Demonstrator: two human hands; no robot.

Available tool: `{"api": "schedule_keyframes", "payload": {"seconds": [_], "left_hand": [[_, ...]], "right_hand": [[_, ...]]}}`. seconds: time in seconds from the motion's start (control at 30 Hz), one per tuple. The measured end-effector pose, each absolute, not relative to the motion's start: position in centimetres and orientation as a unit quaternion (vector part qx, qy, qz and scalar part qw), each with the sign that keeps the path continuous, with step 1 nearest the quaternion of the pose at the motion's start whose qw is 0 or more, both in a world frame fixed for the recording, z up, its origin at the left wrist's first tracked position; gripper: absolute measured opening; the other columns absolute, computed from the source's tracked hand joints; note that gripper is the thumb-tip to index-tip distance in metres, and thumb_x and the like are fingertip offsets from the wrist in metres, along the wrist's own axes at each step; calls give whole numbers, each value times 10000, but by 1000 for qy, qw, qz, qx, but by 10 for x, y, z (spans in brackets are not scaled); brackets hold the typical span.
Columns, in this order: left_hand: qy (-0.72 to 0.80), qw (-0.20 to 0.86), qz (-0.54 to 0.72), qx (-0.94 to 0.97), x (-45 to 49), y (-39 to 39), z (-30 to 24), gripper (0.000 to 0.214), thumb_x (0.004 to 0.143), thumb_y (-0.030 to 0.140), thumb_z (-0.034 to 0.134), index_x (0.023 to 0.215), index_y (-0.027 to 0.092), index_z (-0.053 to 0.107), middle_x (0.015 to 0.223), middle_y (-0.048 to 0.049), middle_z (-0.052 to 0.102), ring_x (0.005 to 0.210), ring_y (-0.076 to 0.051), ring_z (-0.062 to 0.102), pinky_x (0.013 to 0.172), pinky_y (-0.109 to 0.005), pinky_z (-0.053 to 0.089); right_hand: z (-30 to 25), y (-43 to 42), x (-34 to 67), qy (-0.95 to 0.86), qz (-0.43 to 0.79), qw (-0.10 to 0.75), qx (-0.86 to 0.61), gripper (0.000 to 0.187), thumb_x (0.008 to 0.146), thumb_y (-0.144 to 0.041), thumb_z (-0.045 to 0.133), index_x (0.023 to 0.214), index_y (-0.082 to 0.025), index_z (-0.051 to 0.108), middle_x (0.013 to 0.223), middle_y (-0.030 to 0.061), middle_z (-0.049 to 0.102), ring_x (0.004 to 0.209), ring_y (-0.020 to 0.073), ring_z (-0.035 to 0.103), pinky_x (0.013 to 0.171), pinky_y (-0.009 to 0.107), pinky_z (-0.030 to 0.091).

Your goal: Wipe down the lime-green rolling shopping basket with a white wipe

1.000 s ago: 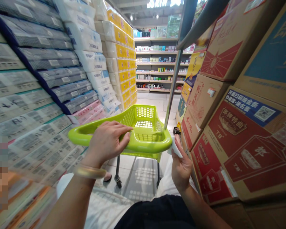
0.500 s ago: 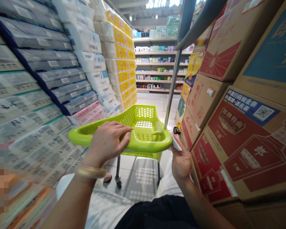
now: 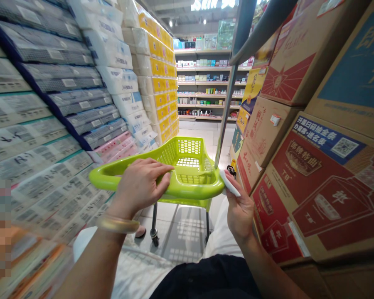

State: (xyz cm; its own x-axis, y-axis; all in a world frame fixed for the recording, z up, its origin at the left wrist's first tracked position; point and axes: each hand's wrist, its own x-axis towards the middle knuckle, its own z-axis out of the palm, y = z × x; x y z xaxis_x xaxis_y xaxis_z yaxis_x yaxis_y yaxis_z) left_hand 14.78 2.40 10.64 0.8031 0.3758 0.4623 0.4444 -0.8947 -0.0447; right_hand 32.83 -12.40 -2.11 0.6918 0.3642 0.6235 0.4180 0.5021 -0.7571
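Note:
A lime-green plastic shopping cart (image 3: 195, 193) stands before me, its perforated basket holding nothing that I can see. My left hand (image 3: 141, 182) is closed over the cart's handle, left of the middle, with a gold-coloured bangle at the wrist. In my right hand (image 3: 239, 209) is a folded white cloth (image 3: 230, 183), pinched between thumb and fingers. The cloth lies against the outer right corner of the handle. Just beyond those fingers shows a small black-and-yellow item (image 3: 232, 168), partly covered.
Stacked paper packs (image 3: 50, 112) line the left side; liquor cartons (image 3: 327, 195) crowd close on the right. A metal pole (image 3: 226, 112) rises at the cart's right. Stocked shelves (image 3: 205, 85) cross the far end of the tiled aisle. A shoe (image 3: 140, 232) shows beneath the cart.
My right hand has shifted slightly right and down, tilting the white cloth so more of it shows against the handle corner. The left hand and cart have stayed put.

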Motion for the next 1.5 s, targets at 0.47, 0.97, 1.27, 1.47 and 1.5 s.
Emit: {"api": "schedule_keyframes", "payload": {"seconds": [0.47,0.97,1.27,1.47,1.5], "left_hand": [[-200,48,-206,-957,143,30,110,423,907,368,383,1034,225,759,982,-58,775,936,-245,663,842,-403,486],[-195,71,-235,-950,120,53,113,424,904,472,400,1098,277,723,1116,-59,736,1135,-302,584,1019,-519,374],[-242,-22,-336,-910,147,-22,120,420,917,415,461,1241,187,600,1188,-101,673,1098,-267,616,989,-440,477],[-238,-77,-340,-907,180,-44,112,344,898,262,463,1204,185,600,1190,-94,691,1106,-239,642,984,-401,509],[-251,-74,-332,-906,184,-44,111,346,897,259,464,1208,181,596,1195,-98,689,1106,-244,643,989,-410,505]], "right_hand": [[-3,-125,343,-435,-9,748,-502,198,926,-311,609,1043,-239,752,1118,77,751,1123,289,672,1067,559,430],[-9,-125,324,-506,-43,731,-456,240,932,-188,569,1087,-274,731,1163,58,736,1125,259,678,1083,512,457],[-7,-124,314,-566,-85,673,-469,330,931,-133,517,1177,-263,695,1184,78,724,1168,254,654,1041,492,511],[-10,-118,316,-609,-74,650,-448,365,940,-149,488,1232,-274,667,1207,78,714,1188,246,642,1019,468,538],[-13,-114,317,-597,-69,655,-458,353,940,-152,491,1214,-273,677,1199,77,717,1175,242,651,1020,463,538]]}}
